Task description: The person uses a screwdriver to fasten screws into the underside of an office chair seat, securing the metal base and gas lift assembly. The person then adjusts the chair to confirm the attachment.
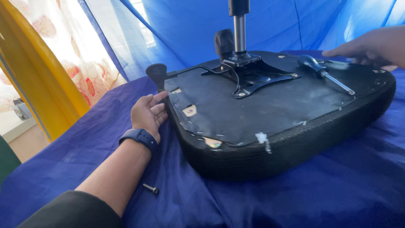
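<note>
An upturned black office chair seat [270, 143] lies on a blue cloth [329, 190], its underside facing up. A black metal mechanism plate [253, 76] with a steel gas-lift post [239, 29] is fixed at its middle. My left hand [148, 114], with a dark watch on the wrist, rests flat with fingers apart against the seat's left edge. My right hand [371, 46] hovers over the seat's far right, fingers extended and blurred, close to a black-handled screwdriver [322, 72] lying on the underside. Neither hand holds anything.
A loose dark bolt [150, 188] lies on the cloth beside my left forearm. A lever with a black knob [157, 72] juts from the seat's left side. Blue sheeting [190, 29] hangs behind. A yellow panel [38, 80] and a flowered curtain [80, 55] stand at the left.
</note>
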